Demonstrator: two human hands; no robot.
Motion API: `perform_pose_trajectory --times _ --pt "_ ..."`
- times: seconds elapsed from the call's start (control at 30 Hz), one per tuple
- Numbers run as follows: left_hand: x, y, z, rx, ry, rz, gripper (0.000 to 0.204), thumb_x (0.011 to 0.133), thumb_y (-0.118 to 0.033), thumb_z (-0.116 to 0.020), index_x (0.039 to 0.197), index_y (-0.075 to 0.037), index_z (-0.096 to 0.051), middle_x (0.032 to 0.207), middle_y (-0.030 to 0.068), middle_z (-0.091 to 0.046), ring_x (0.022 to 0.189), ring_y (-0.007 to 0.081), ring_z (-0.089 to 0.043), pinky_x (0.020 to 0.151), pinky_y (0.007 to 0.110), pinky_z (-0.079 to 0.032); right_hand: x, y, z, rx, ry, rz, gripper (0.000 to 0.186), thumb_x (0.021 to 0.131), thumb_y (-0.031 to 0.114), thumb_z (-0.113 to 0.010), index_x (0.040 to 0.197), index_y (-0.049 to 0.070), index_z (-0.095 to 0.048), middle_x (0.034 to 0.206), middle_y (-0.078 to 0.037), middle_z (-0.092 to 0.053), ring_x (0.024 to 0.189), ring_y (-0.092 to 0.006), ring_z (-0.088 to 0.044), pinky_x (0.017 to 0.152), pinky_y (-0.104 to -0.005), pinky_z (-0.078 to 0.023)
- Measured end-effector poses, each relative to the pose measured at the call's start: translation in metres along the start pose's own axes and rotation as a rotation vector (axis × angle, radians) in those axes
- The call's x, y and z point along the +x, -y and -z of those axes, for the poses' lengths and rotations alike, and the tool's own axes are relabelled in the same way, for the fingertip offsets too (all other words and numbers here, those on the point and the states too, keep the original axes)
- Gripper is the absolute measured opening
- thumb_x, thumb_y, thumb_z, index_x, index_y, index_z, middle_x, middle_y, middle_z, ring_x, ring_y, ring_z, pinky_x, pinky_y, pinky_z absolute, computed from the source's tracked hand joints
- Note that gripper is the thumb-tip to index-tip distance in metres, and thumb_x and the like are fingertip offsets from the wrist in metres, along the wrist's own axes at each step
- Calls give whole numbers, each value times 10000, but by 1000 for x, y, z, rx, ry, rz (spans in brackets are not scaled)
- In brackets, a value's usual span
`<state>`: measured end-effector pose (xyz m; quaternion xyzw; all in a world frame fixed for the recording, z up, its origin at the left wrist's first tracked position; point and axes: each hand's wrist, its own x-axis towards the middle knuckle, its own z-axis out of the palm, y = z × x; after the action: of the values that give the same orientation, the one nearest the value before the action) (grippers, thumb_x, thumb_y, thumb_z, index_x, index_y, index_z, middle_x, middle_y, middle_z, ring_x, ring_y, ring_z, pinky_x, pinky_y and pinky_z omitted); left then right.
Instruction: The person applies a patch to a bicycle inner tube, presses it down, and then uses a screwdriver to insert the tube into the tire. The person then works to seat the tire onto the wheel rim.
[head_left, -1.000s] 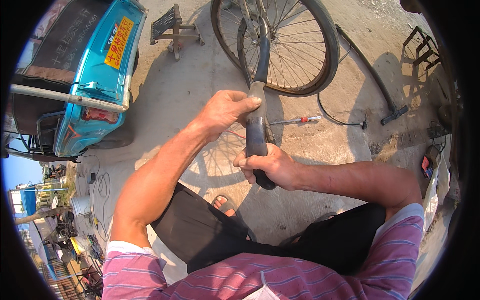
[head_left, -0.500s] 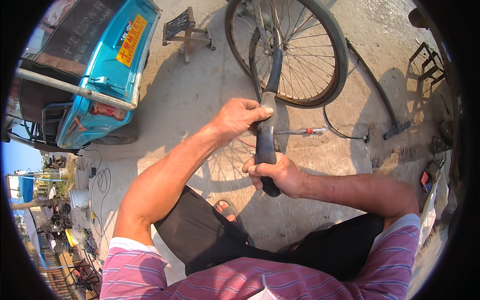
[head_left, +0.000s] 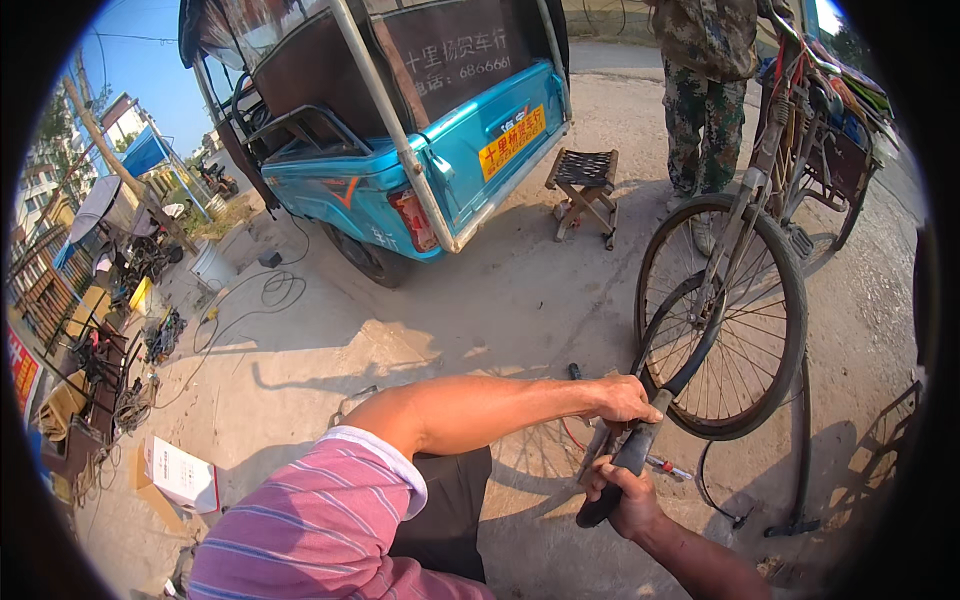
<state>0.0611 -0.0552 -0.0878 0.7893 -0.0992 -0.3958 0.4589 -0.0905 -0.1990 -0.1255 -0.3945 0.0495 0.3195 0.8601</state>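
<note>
Left hand [head_left: 624,400] and right hand [head_left: 632,499] grip smooth rubber tube [head_left: 634,452]

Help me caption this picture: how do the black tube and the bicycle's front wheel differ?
The black tube is held in the left hand and right hand, while the front wheel is mounted in the fork. The tube is a bending length; the wheel is round and spoked. Both look dark on the outside.

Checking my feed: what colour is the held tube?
The tube is mostly black; it shows best in the head view.
</note>
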Motion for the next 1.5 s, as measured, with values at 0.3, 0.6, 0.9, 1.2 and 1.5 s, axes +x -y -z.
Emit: perform_pose_trajectory --times 0.3,0.6,0.9,1.2,1.5 --pt "-20 -2 20 536 -187 -315 338 879 -293 -699 929 36 -762 813 226 -733 794 383 -730 753 488 -556 1 4 1 -29 -85 -13 205 943 144 -638 1048 -31 -656 800 -92 -605 734 -229 -600 714 -375 -503" --pt "-90 -37 19 265 -141 -505 152 876 2 -687 1014 8 -752 950 97 -702 851 183 -680 764 328 -543 10 -6 12 -107 -121 4 219 945 220 -698 919 4 -677 805 -64 -645 713 -165 -610 691 -328 -500" --pt "-140 -51 -35 257 192 -568 445 844 35 -733 1284 26 -669 1101 162 -755 979 231 -747 874 349 -575 26 -23 12 -206 -193 115 300 854 307 -720 828 8 -707 798 -73 -702 678 -154 -643 639 -326 -509" --pt "-143 -71 -50 373 280 -591 268 850 49 -734 1114 40 -690 955 135 -777 885 208 -769 815 334 -587 9 -24 18 -550 -183 257 247 926 235 -686 984 -4 -715 923 -86 -703 847 -147 -646 754 -352 -528" --pt "-135 -77 -60 195 278 -597 162 888 54 -690 1038 -6 -691 954 136 -770 899 251 -754 796 344 -569 -7 -21 20 -171 -244 54 329 892 320 -732 903 -8 -750 846 -81 -712 769 -152 -656 658 -336 -513"
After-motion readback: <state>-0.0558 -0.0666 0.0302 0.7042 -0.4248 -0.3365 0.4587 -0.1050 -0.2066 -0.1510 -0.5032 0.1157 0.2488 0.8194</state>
